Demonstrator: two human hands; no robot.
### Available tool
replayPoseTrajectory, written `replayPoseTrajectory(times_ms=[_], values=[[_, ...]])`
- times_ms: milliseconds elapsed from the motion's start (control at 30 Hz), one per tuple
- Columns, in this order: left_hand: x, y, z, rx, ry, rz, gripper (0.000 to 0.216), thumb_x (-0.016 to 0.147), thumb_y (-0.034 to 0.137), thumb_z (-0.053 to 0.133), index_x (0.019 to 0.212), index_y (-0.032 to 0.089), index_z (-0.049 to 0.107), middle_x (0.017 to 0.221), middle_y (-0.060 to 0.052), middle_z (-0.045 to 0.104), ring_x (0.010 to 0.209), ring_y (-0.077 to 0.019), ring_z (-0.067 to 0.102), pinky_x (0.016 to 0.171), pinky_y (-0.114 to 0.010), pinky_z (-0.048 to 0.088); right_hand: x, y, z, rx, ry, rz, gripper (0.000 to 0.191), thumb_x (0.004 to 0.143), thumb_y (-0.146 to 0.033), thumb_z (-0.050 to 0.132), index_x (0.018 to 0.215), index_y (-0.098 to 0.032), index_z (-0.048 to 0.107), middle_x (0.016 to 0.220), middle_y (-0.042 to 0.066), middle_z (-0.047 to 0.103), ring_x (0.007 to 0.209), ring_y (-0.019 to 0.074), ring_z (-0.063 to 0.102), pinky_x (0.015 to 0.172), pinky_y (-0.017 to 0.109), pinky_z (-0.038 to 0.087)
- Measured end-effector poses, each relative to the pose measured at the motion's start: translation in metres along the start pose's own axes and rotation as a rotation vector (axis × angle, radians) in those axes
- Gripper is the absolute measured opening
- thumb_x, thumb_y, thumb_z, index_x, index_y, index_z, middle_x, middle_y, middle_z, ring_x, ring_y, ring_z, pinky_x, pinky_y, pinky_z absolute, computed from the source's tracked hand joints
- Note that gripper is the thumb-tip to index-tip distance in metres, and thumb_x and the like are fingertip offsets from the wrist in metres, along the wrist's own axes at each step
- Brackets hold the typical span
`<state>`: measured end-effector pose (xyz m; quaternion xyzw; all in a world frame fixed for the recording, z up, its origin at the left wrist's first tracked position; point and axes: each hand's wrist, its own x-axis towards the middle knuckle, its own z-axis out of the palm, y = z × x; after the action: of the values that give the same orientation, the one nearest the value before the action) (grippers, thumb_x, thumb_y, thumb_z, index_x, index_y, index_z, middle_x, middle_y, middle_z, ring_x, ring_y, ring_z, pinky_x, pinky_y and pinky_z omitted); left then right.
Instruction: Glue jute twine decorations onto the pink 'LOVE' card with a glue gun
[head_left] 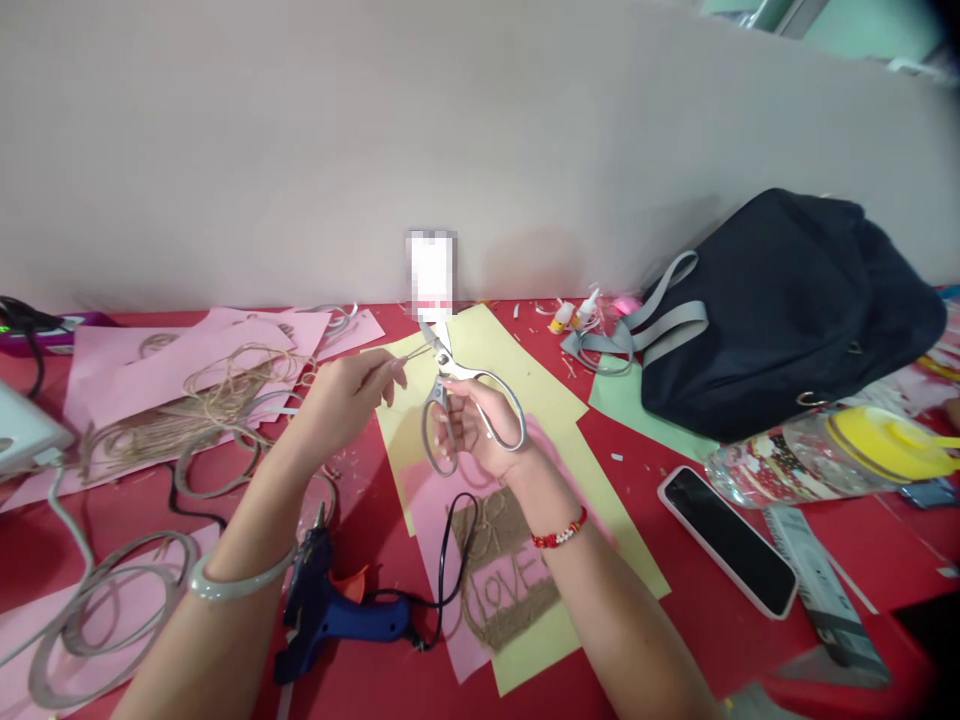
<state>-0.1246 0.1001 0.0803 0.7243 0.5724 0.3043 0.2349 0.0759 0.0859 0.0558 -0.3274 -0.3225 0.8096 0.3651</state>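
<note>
My right hand (480, 425) holds a pair of metal scissors (444, 362) by the handles, blades pointing away from me and parted. In my left hand (352, 395) a thin piece of twine (420, 352) is pinched between thumb and fingers, its end running to the scissor blades. Below my hands lies a pink sheet with a twine-covered craft piece (499, 530), partly hidden by my right forearm; it shows the word LOVE. Yellow paper (480, 335) spreads underneath. Left of the craft piece a blue glue gun (352, 615) rests on the red table.
Loose twine (232, 385) lies on pink papers (165, 375) at the left, near coiled grey cord (112, 600). At the right are a dark backpack (780, 310), a phone (727, 540), a yellow-lidded bottle (795, 458) and a ruler (832, 600). Small glue bottles (574, 315) stand by the wall.
</note>
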Motion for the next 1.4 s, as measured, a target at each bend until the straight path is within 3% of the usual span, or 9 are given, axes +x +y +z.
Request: replayPoseTrajectory(times_ms=[167, 300, 400, 567, 833, 1000, 1100, 1267, 1400], values=[[0.002, -0.004, 0.003, 0.017, -0.021, -0.011, 0.037, 0.098, 0.043, 0.045, 0.076, 0.021, 0.065, 0.063, -0.002, 0.063, 0.054, -0.0143, 0.053, 0.056, -0.027, 0.037, 0.004, 0.005, 0.0, 0.023, 0.06, 0.028, 0.027, 0.085, -0.034, 0.063, 0.065, -0.021, 0.05, 0.051, -0.002, 0.054, 0.038, 0.0101, 0.047, 0.036, 0.021, 0.037], [0.002, -0.006, 0.003, 0.005, -0.028, -0.001, 0.037, 0.099, 0.042, 0.044, 0.076, 0.021, 0.064, 0.063, -0.001, 0.064, 0.055, -0.0144, 0.054, 0.058, -0.027, 0.037, 0.003, 0.003, 0.0, 0.015, -0.098, 0.049, 0.056, 0.092, -0.066, 0.058, 0.061, -0.021, 0.048, 0.045, -0.004, 0.044, 0.034, 0.0083, 0.035, 0.036, 0.023, 0.028], [0.001, -0.005, 0.002, 0.0, -0.043, 0.028, 0.037, 0.099, 0.042, 0.043, 0.075, 0.021, 0.062, 0.062, -0.001, 0.062, 0.056, -0.0151, 0.055, 0.059, -0.028, 0.037, 0.002, -0.002, 0.0, 0.092, -0.224, 0.109, 0.077, 0.088, -0.092, 0.038, 0.066, -0.02, 0.053, 0.056, -0.001, 0.05, 0.043, 0.0097, 0.039, 0.044, 0.025, 0.036], [0.0, 0.0, -0.001, 0.026, -0.053, 0.084, 0.037, 0.098, 0.041, 0.042, 0.071, 0.022, 0.058, 0.06, 0.0, 0.058, 0.054, -0.0152, 0.051, 0.059, -0.029, 0.035, 0.001, -0.005, 0.003, 0.151, -0.224, 0.066, 0.084, 0.084, -0.098, 0.027, 0.072, -0.02, 0.056, 0.065, 0.001, 0.049, 0.055, 0.0132, 0.042, 0.051, 0.028, 0.04], [-0.001, -0.003, -0.004, 0.065, -0.028, 0.07, 0.035, 0.096, 0.042, 0.043, 0.069, 0.023, 0.056, 0.056, 0.001, 0.055, 0.049, -0.0155, 0.048, 0.055, -0.029, 0.032, 0.002, 0.001, -0.003, 0.141, -0.303, 0.081, 0.09, 0.075, -0.105, 0.014, 0.061, -0.022, 0.048, 0.052, -0.006, 0.032, 0.043, 0.0083, 0.019, 0.039, 0.027, 0.023], [0.0, -0.011, -0.007, 0.058, -0.002, 0.018, 0.036, 0.094, 0.041, 0.045, 0.07, 0.023, 0.063, 0.065, -0.003, 0.07, 0.058, -0.0191, 0.062, 0.061, -0.03, 0.043, 0.003, -0.007, -0.014, 0.078, -0.148, 0.009, 0.082, 0.08, -0.101, 0.028, 0.058, -0.024, 0.044, 0.049, -0.006, 0.034, 0.041, 0.0075, 0.019, 0.037, 0.026, 0.018], [0.001, -0.016, -0.01, 0.029, 0.06, -0.035, 0.04, 0.095, 0.051, 0.049, 0.091, 0.023, 0.077, 0.093, -0.008, 0.082, 0.089, -0.0286, 0.076, 0.08, -0.035, 0.055, 0.002, -0.013, -0.02, 0.005, 0.039, -0.106, 0.075, 0.082, -0.096, 0.041, 0.062, -0.024, 0.046, 0.048, -0.006, 0.036, 0.038, 0.0078, 0.025, 0.037, 0.026, 0.02], [0.001, -0.023, -0.012, -0.012, 0.203, -0.062, 0.061, 0.102, 0.062, 0.045, 0.14, 0.02, 0.068, 0.15, -0.01, 0.063, 0.146, -0.0352, 0.054, 0.123, -0.049, 0.04, 0.005, -0.015, -0.022, -0.087, 0.243, -0.234, 0.064, 0.082, -0.088, 0.057, 0.073, -0.025, 0.05, 0.053, -0.005, 0.047, 0.038, 0.0085, 0.036, 0.038, 0.026, 0.024], [0.002, -0.023, -0.01, -0.268, 0.275, -0.022, 0.054, 0.101, 0.062, 0.053, 0.135, 0.024, 0.072, 0.143, -0.01, 0.069, 0.138, -0.0314, 0.061, 0.122, -0.05, 0.045, 0.005, -0.013, -0.019, -0.158, 0.223, -0.326, 0.056, 0.085, -0.079, 0.064, 0.076, -0.025, 0.05, 0.06, -0.005, 0.051, 0.04, 0.0076, 0.037, 0.04, 0.025, 0.027]])
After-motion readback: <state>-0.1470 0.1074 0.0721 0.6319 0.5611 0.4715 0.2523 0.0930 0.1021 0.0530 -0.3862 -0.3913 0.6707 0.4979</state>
